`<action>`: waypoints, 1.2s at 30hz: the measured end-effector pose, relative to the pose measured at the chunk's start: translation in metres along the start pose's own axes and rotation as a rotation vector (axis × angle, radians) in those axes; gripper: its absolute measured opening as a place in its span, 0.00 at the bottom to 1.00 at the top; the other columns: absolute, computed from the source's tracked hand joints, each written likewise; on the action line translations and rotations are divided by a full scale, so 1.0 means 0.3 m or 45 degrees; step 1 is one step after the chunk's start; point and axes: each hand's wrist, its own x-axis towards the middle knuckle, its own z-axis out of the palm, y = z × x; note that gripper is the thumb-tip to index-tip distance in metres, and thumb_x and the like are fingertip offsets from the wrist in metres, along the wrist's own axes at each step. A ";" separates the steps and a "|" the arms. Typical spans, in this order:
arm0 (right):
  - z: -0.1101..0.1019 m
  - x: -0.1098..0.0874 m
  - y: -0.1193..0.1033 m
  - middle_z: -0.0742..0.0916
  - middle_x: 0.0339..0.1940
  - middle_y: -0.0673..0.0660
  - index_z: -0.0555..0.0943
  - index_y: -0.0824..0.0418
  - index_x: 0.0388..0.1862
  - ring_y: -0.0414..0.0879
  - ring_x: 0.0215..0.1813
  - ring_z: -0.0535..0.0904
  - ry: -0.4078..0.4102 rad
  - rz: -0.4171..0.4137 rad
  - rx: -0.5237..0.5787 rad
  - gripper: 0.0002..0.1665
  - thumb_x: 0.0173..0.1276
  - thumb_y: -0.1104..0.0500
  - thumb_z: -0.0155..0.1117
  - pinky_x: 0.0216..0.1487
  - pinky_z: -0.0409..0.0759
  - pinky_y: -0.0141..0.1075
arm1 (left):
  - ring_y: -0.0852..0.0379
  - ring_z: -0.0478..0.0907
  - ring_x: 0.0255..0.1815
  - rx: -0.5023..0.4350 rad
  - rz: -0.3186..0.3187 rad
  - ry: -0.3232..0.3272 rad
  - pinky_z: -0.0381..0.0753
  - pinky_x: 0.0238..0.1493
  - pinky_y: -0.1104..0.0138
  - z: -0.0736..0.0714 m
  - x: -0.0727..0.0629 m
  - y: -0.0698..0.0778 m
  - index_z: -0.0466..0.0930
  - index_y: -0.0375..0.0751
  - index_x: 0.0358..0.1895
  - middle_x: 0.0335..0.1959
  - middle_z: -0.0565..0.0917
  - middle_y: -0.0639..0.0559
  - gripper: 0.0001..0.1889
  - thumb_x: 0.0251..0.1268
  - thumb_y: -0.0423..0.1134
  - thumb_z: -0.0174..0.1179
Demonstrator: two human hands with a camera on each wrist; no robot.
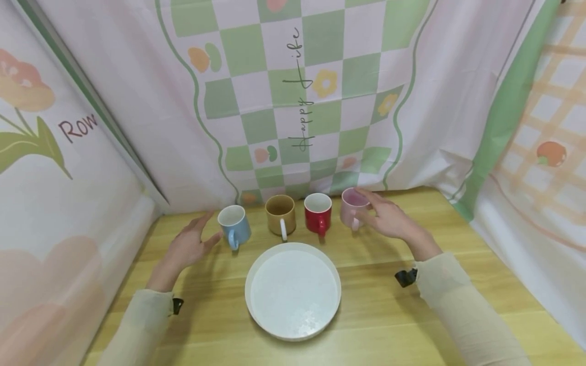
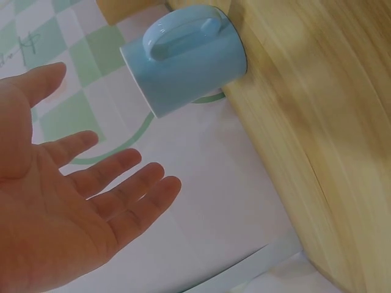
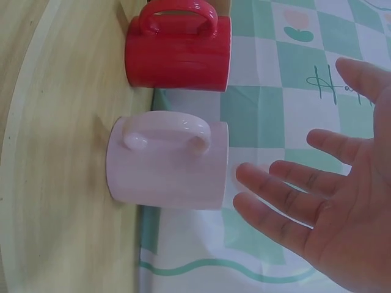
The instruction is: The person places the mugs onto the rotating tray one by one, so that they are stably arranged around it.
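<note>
Four mugs would be too exact a tally, so several mugs stand upright in a row at the back of the wooden table. On the left is a light blue mug; my left hand is beside it, fingers spread, palm turned toward it in the left wrist view. A pink mug ends the row on the right. My right hand is at its right side with fingers extended, overlapping its rim in the head view; the right wrist view shows a gap between fingertips and mug. Between them stand a gold mug with white handle and a red mug.
A round white tray with a low rim lies on the wooden table in front of the mugs. Behind the row hangs a green-and-white checked cloth, and more printed cloth hangs at both sides.
</note>
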 end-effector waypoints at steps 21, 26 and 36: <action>0.016 0.003 -0.008 0.76 0.69 0.70 0.57 0.57 0.79 0.67 0.66 0.77 -0.023 -0.107 0.192 0.34 0.79 0.50 0.52 0.60 0.78 0.63 | 0.27 0.75 0.62 -0.152 0.110 0.024 0.77 0.58 0.36 0.020 -0.006 -0.009 0.56 0.37 0.77 0.68 0.71 0.27 0.38 0.72 0.51 0.58; 0.025 0.006 -0.009 0.78 0.68 0.70 0.57 0.57 0.78 0.68 0.66 0.76 -0.027 -0.099 0.213 0.34 0.79 0.50 0.53 0.62 0.77 0.64 | 0.27 0.75 0.62 -0.168 0.113 0.015 0.78 0.57 0.35 0.024 -0.011 -0.009 0.57 0.38 0.77 0.68 0.71 0.27 0.37 0.72 0.50 0.59; 0.045 0.007 -0.009 0.75 0.70 0.71 0.59 0.60 0.78 0.68 0.68 0.74 -0.084 -0.030 0.298 0.35 0.80 0.45 0.50 0.64 0.75 0.63 | 0.29 0.75 0.63 -0.196 0.110 -0.051 0.78 0.59 0.38 0.029 -0.020 -0.011 0.65 0.36 0.73 0.69 0.73 0.32 0.33 0.73 0.51 0.58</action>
